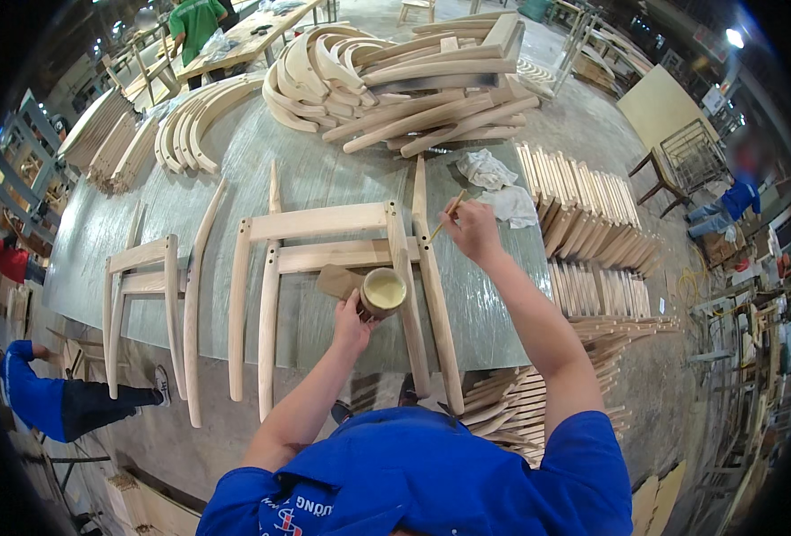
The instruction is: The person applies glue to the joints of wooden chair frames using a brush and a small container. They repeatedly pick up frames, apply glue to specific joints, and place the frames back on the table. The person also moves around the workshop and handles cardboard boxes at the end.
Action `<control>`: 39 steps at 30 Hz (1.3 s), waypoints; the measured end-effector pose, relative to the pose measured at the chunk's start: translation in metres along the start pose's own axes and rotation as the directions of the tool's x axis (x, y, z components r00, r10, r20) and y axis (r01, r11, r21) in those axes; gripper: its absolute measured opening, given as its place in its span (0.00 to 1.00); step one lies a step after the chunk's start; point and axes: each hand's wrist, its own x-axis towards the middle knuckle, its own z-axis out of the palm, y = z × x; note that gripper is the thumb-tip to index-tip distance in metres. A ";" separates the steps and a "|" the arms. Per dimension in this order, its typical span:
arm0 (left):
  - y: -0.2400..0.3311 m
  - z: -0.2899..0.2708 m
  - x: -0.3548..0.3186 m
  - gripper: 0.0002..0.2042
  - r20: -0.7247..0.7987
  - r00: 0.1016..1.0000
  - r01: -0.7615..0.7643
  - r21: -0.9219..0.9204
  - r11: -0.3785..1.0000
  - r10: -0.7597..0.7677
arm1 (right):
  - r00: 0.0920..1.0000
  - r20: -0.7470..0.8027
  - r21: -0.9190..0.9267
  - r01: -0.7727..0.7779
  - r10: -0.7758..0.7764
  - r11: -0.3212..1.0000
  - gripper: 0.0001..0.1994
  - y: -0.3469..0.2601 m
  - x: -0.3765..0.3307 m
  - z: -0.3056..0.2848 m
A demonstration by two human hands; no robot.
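Observation:
My left hand [352,326] is wrapped round a round pot [385,290] of pale yellow, glue-like liquid. Against the pot is a flat brown piece [337,280]; I cannot tell whether it is held too. In my right hand [474,232] is a thin stick [436,231], pinched between the fingers and slanting down. Its lower tip is at or just above small dark holes in a pale wooden leg [437,313]. This leg belongs to the pale wooden chair frames [324,221] lying in front of me, with legs past the table's near edge.
More chair frames [141,259] lie at left on the plastic-covered table [208,330]. Curved wooden parts [324,76] are heaped at the far side. White rags [495,183] lie at right, beside stacked wooden pieces [583,214]. Other people [33,389] are nearby.

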 end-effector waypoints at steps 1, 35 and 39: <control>0.000 -0.008 -0.005 0.11 0.013 1.000 0.002 0.017 1.000 -0.003 | 1.000 0.031 -0.020 0.003 -0.003 1.000 0.07 -0.001 0.001 0.004; 0.000 -0.060 -0.030 0.10 -0.020 1.000 -0.019 0.035 0.999 0.020 | 0.986 0.161 -0.067 -0.023 0.034 0.997 0.09 0.015 0.007 0.050; 0.000 -0.062 -0.029 0.10 -0.028 0.999 -0.022 0.009 1.000 0.022 | 0.986 0.152 -0.019 -0.062 0.064 0.998 0.10 0.014 0.015 0.048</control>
